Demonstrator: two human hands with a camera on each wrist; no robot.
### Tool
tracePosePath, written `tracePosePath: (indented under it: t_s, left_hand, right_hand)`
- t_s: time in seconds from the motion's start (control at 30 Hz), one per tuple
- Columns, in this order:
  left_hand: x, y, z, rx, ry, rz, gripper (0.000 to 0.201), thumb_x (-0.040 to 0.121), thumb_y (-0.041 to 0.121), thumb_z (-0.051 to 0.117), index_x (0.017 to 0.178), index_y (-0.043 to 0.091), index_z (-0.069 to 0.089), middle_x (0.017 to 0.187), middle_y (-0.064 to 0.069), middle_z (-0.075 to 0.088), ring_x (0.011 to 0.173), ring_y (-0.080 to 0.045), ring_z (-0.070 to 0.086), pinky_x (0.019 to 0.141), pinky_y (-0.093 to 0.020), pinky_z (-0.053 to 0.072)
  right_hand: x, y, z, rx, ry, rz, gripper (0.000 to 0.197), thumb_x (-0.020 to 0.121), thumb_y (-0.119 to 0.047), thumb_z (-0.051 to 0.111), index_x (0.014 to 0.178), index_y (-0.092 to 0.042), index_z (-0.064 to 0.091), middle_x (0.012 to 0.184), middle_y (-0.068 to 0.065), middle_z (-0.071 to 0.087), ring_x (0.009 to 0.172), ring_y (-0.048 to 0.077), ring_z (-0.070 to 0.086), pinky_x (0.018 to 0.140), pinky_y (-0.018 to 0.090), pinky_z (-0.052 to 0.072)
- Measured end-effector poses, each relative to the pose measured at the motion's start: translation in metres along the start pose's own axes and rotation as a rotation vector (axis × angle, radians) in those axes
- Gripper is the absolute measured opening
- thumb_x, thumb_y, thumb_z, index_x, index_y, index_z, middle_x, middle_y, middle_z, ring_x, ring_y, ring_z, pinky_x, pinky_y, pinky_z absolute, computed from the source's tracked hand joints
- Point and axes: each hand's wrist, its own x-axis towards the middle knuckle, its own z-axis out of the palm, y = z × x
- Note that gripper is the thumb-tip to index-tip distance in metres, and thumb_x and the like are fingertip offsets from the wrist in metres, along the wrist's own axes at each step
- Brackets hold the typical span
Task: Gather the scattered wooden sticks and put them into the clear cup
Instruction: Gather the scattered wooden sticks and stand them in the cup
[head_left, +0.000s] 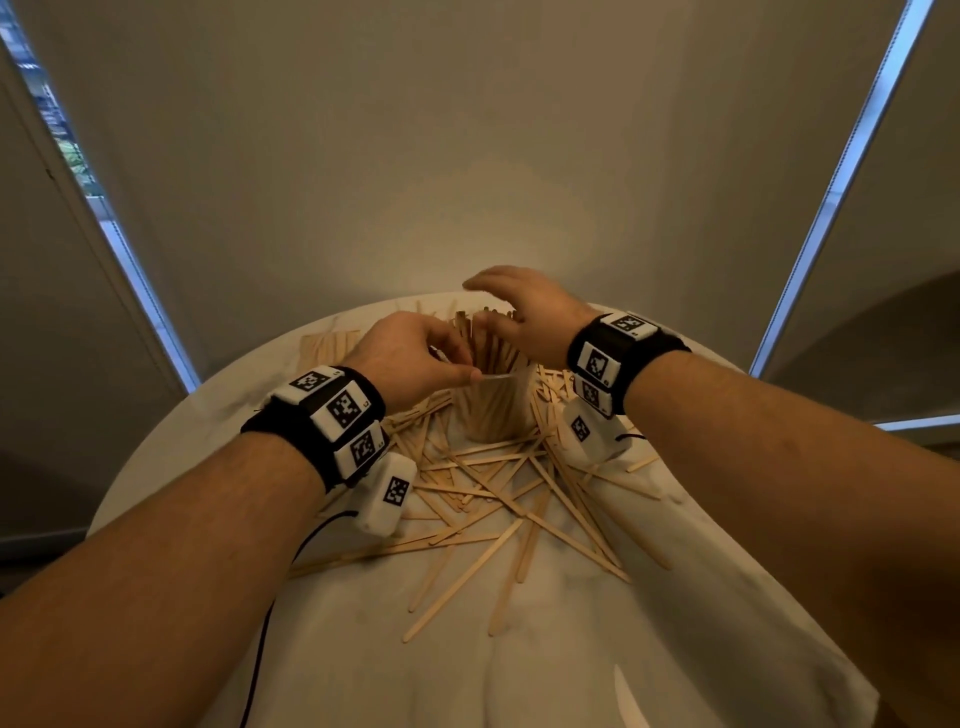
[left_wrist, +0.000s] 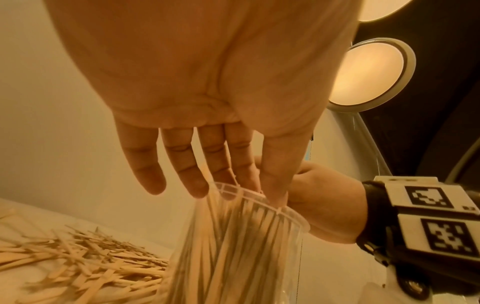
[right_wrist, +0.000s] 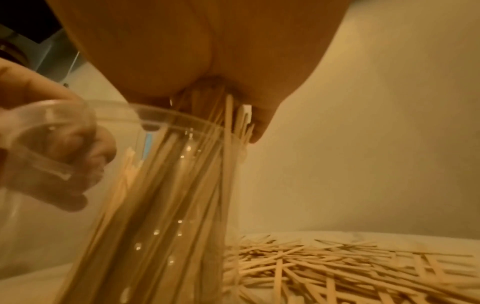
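No brand or readable words show anywhere; the only printing is the black-and-white square code markers on the wristbands (head_left: 332, 415), three visible on the left wrist and three on the right, plus one more on the white camera block hanging under each wrist.

There is one clear cup (head_left: 491, 410), standing upright on the round white table (head_left: 571, 649) directly below both hands, packed with upright wooden sticks (head_left: 498, 358) too many to count. Dozens more scattered sticks (head_left: 488, 499) lie criss-crossed on the table, on the near side of the hands and to either side of the cup, with a neater flat row (head_left: 330, 343) beyond the left hand.

The left hand (head_left: 410, 358) reaches in from the left with its back up, fingers (left_wrist: 275, 185) and thumb stretched down to the cup's rim. In the head view the thumb and forefinger pinch that rim on its near-left side; the other fingers are loosely extended alongside.

The right hand (head_left: 524, 319) is arched over the top of the cup from the right, palm down, fingers curved and spread over the stick tops. From the right wrist view the stick ends press up against its palm and fingers, but whether it actually grips any of them cannot be told.
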Motion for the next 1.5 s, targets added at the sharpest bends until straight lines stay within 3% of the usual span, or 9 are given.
tracePosePath:
  t_s: [0.27, 0.43, 0.57, 0.7, 0.83, 1.1, 1.23, 1.37, 1.5]
  left_hand:
    - [-0.003, 0.006, 0.000, -0.018, -0.041, -0.009, 0.014, 0.081, 0.041, 0.085, 0.087, 0.031, 0.078, 0.085, 0.013, 0.071, 0.077, -0.002, 0.063, 0.066, -0.027, 0.045]
    - [-0.001, -0.014, -0.018, -0.211, 0.111, -0.087, 0.008, 0.092, 0.022, 0.071, 0.096, 0.028, 0.071, 0.100, 0.006, 0.074, 0.094, -0.014, 0.070, 0.082, -0.037, 0.057]
    - [0.006, -0.042, -0.031, 0.111, -0.108, -0.233, 0.034, 0.086, 0.019, 0.079, 0.116, 0.034, 0.070, 0.133, 0.001, 0.067, 0.122, -0.020, 0.061, 0.100, -0.035, 0.046]
    - [0.004, -0.045, -0.026, 0.404, -0.416, -0.319, 0.071, 0.080, 0.029, 0.085, 0.141, 0.051, 0.056, 0.161, 0.003, 0.041, 0.145, -0.027, 0.038, 0.112, -0.041, 0.032]
    - [-0.009, -0.038, -0.015, 0.579, -0.519, -0.328, 0.075, 0.077, 0.041, 0.088, 0.143, 0.052, 0.053, 0.160, 0.004, 0.042, 0.142, -0.026, 0.043, 0.097, -0.032, 0.037]
    - [-0.048, -0.015, 0.002, 0.625, -0.513, -0.240, 0.075, 0.080, 0.032, 0.088, 0.146, 0.041, 0.055, 0.152, 0.000, 0.053, 0.130, -0.023, 0.055, 0.093, -0.030, 0.047]
    - [-0.062, -0.002, 0.002, 0.512, -0.502, -0.236, 0.062, 0.081, 0.027, 0.086, 0.138, 0.036, 0.063, 0.127, 0.001, 0.066, 0.094, -0.014, 0.067, 0.070, -0.024, 0.056]
    - [-0.076, -0.008, -0.018, 0.479, -0.413, -0.273, 0.060, 0.078, 0.019, 0.084, 0.132, 0.034, 0.064, 0.117, 0.011, 0.061, 0.094, -0.012, 0.065, 0.069, -0.028, 0.056]
    - [-0.095, -0.031, -0.033, 0.566, -0.451, -0.483, 0.058, 0.069, 0.021, 0.093, 0.120, 0.023, 0.065, 0.110, -0.003, 0.065, 0.093, -0.023, 0.069, 0.078, -0.039, 0.065]
  right_hand:
    - [-0.007, -0.004, -0.003, 0.057, -0.181, 0.050, 0.050, 0.111, -0.039, 0.036, 0.160, -0.035, 0.031, 0.169, -0.007, 0.025, 0.152, 0.017, 0.029, 0.121, 0.038, 0.024]
    - [-0.020, 0.012, -0.030, 0.456, 0.173, 0.352, 0.037, 0.109, -0.028, 0.042, 0.144, -0.035, 0.054, 0.148, -0.003, 0.056, 0.130, 0.016, 0.054, 0.099, 0.034, 0.044]
    - [-0.036, 0.040, -0.025, -0.033, -0.246, 0.584, 0.047, 0.100, -0.012, 0.055, 0.142, -0.032, 0.059, 0.148, 0.002, 0.056, 0.132, 0.025, 0.054, 0.098, 0.034, 0.045]
    - [-0.050, 0.032, 0.003, -0.241, -0.631, 0.500, 0.075, 0.092, -0.018, 0.065, 0.154, -0.049, 0.038, 0.157, 0.001, 0.047, 0.129, 0.024, 0.054, 0.098, 0.036, 0.049]
    - [-0.062, 0.024, 0.012, -0.375, -0.718, 0.419, 0.074, 0.089, -0.022, 0.060, 0.154, -0.049, 0.038, 0.148, 0.002, 0.054, 0.116, 0.024, 0.058, 0.082, 0.034, 0.051]
    - [-0.092, -0.030, 0.016, -0.493, -0.776, 0.313, 0.042, 0.100, -0.036, 0.052, 0.138, -0.024, 0.061, 0.131, 0.007, 0.065, 0.115, 0.027, 0.063, 0.099, 0.039, 0.054]
    - [-0.105, -0.048, 0.010, -0.397, -0.700, 0.319, 0.047, 0.098, -0.043, 0.059, 0.142, -0.027, 0.060, 0.135, 0.004, 0.065, 0.121, 0.026, 0.061, 0.103, 0.038, 0.051]
    - [-0.124, -0.046, -0.014, -0.254, -0.657, 0.400, 0.100, 0.069, -0.074, 0.079, 0.154, -0.040, 0.040, 0.155, -0.005, 0.048, 0.141, 0.025, 0.045, 0.107, 0.041, 0.040]
    - [-0.144, -0.044, -0.017, -0.337, -0.827, 0.474, 0.139, 0.026, -0.089, 0.081, 0.150, -0.047, 0.033, 0.144, -0.004, 0.054, 0.122, 0.026, 0.055, 0.093, 0.042, 0.049]
